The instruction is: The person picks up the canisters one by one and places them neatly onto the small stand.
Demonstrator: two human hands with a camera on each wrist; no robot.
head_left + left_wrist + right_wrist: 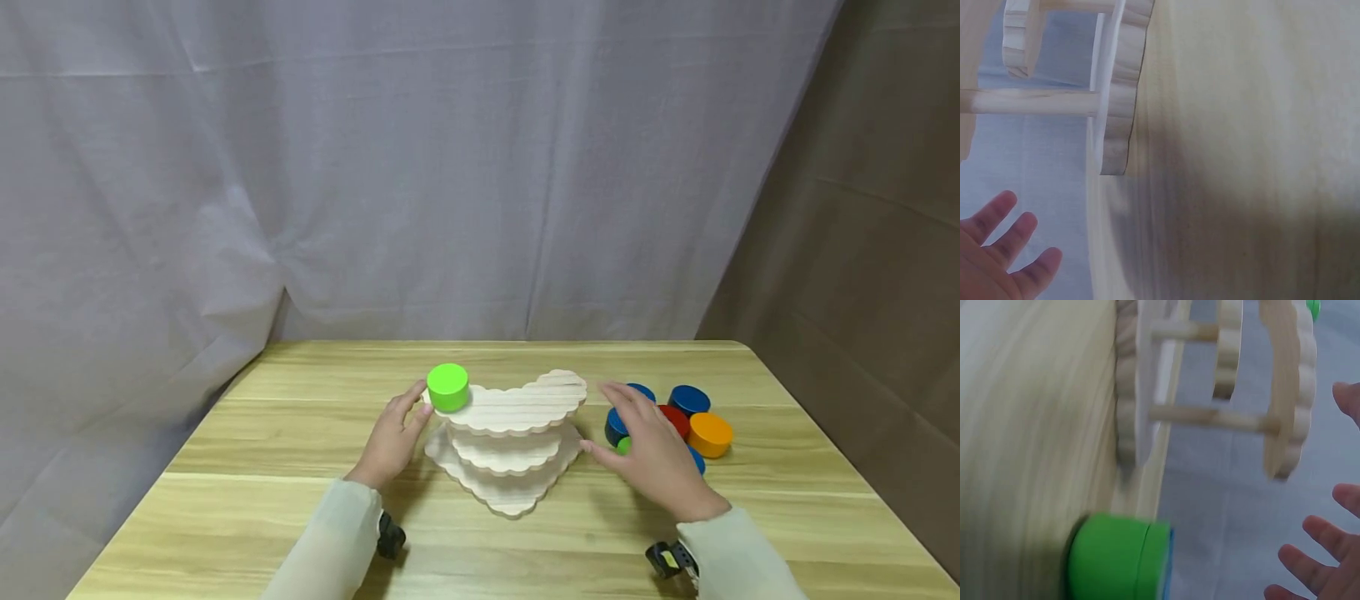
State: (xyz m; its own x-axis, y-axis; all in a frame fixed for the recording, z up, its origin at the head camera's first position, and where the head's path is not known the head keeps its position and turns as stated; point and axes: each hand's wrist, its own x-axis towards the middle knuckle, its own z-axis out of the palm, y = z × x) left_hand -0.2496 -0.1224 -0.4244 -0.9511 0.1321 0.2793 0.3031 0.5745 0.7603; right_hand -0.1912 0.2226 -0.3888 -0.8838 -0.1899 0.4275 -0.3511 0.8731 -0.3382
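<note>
A wooden tiered stand (517, 410) with scalloped shelves joined by round posts stands mid-table. On the left end of its top shelf sits a bright green cylinder (448, 387), upright. My left hand (392, 437) is beside that end, fingertips close to the cylinder; whether they touch it I cannot tell. Its visible fingers (1011, 240) look spread and relaxed in the left wrist view. To the right of the stand, my right hand (651, 446) hangs with spread fingers and holds nothing. It partly covers a group of coloured cylinders, including an orange cylinder (709, 435).
Around the right hand are a dark blue cylinder (689, 399), a red cylinder (675, 420) and a lower green cylinder (1116, 559), among several. The wooden table (247, 500) ends at the back against a grey curtain (420, 192). A brown cloth (862, 275) hangs on the right.
</note>
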